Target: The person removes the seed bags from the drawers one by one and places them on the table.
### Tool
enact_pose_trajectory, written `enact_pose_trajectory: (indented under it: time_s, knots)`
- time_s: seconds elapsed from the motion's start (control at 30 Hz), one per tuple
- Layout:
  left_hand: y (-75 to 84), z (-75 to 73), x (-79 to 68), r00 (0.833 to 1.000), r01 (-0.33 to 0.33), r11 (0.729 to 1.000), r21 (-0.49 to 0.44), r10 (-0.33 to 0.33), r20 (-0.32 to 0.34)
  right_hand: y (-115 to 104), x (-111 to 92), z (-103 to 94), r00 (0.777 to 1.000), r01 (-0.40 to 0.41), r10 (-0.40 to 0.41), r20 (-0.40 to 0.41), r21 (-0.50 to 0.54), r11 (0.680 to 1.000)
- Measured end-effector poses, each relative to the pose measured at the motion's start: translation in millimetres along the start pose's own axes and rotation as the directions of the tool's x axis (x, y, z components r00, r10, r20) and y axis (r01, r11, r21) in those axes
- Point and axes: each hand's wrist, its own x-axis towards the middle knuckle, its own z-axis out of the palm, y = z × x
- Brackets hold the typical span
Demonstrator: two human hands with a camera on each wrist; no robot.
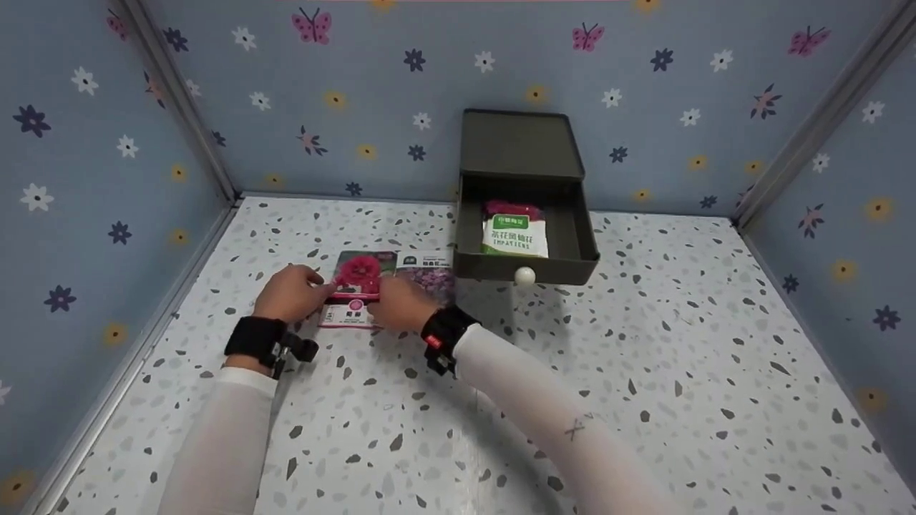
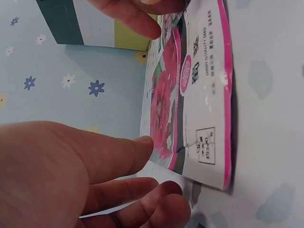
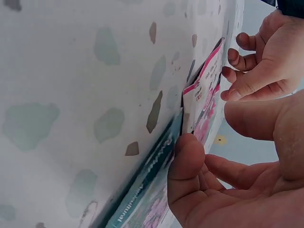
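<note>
So the left hand (image 1: pixel 290 293) has its thumb by the edge of the pink-flower packet (image 1: pixel 354 285), other fingers loosely bent; the right hand (image 1: pixel 406 306) curls its fingers at the other side, can't tell if they're pinching. Packet's on the speckled tabletop (image 1: pixel 680 357), left of the open box (image 1: pixel 486 269).

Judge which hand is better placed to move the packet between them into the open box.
Probably the right hand: it is at the side of the packet nearer the box, while the left hand is at the far side.
</note>
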Motion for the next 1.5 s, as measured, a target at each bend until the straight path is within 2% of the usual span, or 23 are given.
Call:
enact_pose_trajectory:
  time_s: [0.23, 0.43, 0.6, 0.97, 1.23, 1.37, 1.5]
  knots:
    - [4.8, -5.3, -1.1, 1.0, -0.021, 1.0, -0.023, 0.021, -0.01, -12, -14, -12.1, 0.991, 0.123, -0.126, -0.049, -0.065, 0.99]
    - [12.8, -9.6, -0.5, 0.996, -0.072, 0.995, -0.069, 0.068, -0.053, -27, -30, -30.5, 0.979, 0.168, -0.182, -0.089, -0.143, 0.975]
    - [25.4, -14.7, -3.0, 0.994, -0.085, 0.991, -0.107, 0.078, -0.075, -36, -46, -50.9, 0.966, 0.215, -0.237, -0.104, -0.189, 0.958]
    - [75.4, -35.0, -2.4, 0.98, -0.184, 0.978, -0.1, 0.174, -0.101, -35, -74, -99.5, 0.944, 0.283, -0.292, -0.152, -0.074, 0.956]
    - [117.7, -42.4, -3.7, 0.952, -0.285, 0.949, -0.131, 0.264, -0.155, -28, -103, -138.0, 0.92, 0.338, -0.335, -0.206, -0.021, 0.941]
    - [132.1, -41.6, -3.3, 0.949, -0.294, 0.942, -0.161, 0.269, -0.164, -18, -115, -155.2, 0.917, 0.32, -0.314, -0.245, -0.016, 0.947]
    - [145.9, -39.9, -2.5, 0.942, -0.317, 0.927, -0.2, 0.283, -0.181, 2, -120, -173.4, 0.922, 0.258, -0.251, -0.295, -0.016, 0.966]
